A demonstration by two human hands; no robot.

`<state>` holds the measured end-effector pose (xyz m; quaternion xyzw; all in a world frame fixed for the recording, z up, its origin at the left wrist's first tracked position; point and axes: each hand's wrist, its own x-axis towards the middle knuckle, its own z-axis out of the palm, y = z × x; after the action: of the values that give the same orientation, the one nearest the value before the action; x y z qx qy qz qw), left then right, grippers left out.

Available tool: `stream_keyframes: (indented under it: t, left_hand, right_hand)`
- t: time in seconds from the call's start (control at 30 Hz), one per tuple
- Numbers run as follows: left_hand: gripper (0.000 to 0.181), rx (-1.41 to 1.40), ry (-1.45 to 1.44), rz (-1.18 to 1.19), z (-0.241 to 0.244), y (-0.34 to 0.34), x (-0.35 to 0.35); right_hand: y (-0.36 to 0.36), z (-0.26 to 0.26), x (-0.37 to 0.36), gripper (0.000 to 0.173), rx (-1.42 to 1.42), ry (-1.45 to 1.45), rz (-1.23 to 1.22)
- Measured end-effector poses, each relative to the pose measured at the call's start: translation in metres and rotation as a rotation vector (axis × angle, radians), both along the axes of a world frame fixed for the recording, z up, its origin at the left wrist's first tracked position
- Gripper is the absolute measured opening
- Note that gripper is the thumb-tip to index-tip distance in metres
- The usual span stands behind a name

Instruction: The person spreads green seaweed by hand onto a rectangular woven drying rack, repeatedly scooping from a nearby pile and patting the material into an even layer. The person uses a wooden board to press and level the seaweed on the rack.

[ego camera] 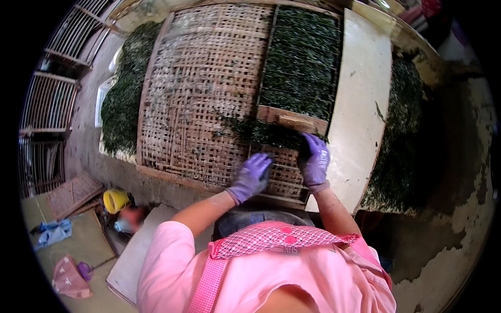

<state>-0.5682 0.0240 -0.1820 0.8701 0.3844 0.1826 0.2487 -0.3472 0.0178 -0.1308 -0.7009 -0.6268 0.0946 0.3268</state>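
Note:
Both my hands wear purple gloves over a long woven bamboo rack. My left hand (251, 176) rests low over the woven lattice (195, 98), its fingers extended towards a loose band of dark green leafy strands (264, 133). My right hand (315, 160) is at the right end of that band, fingertips bent down at the strands; whether it grips any is hidden. Just above the band lies a wooden board (266, 113) with a small wood block (296, 122) on it. Beyond it, a framed panel of dark green strands (301, 62) covers the right part of the rack.
A pale flat board (360, 98) runs along the right side. Dark green heaps stand at the left (129, 90) and right (403, 117). Slatted racks (49, 101) line the far left. A yellow bucket (115, 201) and a pale slab (137, 250) are at lower left.

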Motion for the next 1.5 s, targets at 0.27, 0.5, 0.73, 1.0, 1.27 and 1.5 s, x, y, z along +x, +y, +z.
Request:
stream_keyframes:
  t: [0.27,0.5,0.73,1.0,1.27,1.5]
  left_hand:
    - [0.05,-0.516,-0.256,0.322,-0.108,0.0,0.06]
    - [0.041,-0.214,0.183,0.402,-0.09,0.013,0.078]
    - [0.049,-0.008,0.596,0.23,-0.024,0.018,0.07]
    - [0.047,0.225,-0.036,0.303,0.009,0.058,0.04]
    - [0.048,0.176,0.21,0.253,-0.056,0.074,0.02]
    - [0.033,0.062,-0.246,0.331,-0.038,0.077,0.002]
  right_hand:
    - [0.119,-0.001,-0.112,0.057,-0.554,-0.255,0.328]
    - [0.076,-0.023,-0.101,0.032,-0.284,-0.222,0.297]
    - [0.006,-0.023,0.027,0.024,-0.155,0.058,-0.202]
    - [-0.029,-0.051,0.014,0.051,-0.009,0.162,0.024]
    - [0.021,0.007,0.008,0.034,0.286,-0.056,-0.193]
    - [0.048,-0.001,0.009,0.027,-0.096,-0.24,0.116]
